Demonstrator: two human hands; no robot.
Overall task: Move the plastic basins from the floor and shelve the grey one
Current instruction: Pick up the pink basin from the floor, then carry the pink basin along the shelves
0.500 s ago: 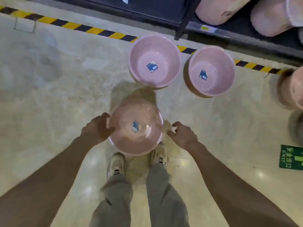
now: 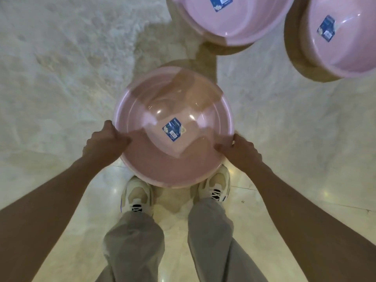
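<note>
pale marbled floor (image 2: 61,58) fills the view. on it, just ahead of the person's shoes (image 2: 138,196), sits a pink basin (image 2: 173,155), mouth up. both hands take it at opposite sides of the rim: the left hand (image 2: 105,141) and the right hand (image 2: 240,151) each curl their fingers over the edge. it looks light, thin and somewhat flexible, smooth enough to slip, so the rolled rim is the sensible hold. a blue sticker (image 2: 174,129) lies inside; its print is too small to read. two more pink basins (image 2: 234,23) stand beyond, with similar stickers.
</note>
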